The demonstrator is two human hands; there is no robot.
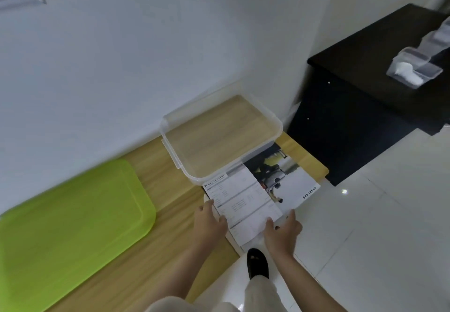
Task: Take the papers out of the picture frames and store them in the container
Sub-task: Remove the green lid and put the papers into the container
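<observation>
- A clear plastic container [220, 141] sits open on the wooden worktop [155, 214] at the centre of the frame, against the white wall.
- A printed paper [258, 194] lies with its far edge touching the container's near rim; it shows text columns on the left and a dark photo on the right.
- The left hand [210, 219] grips the paper's lower left edge, and the right hand [282, 229] grips its lower right edge.
- A green lid [73, 219] lies flat on the worktop at lower left.
- A black cabinet [365, 107] stands at upper right, bearing small clear boxes [414, 68].
- A dark shoe [257, 264] rests on the white tiled floor [379, 214].
</observation>
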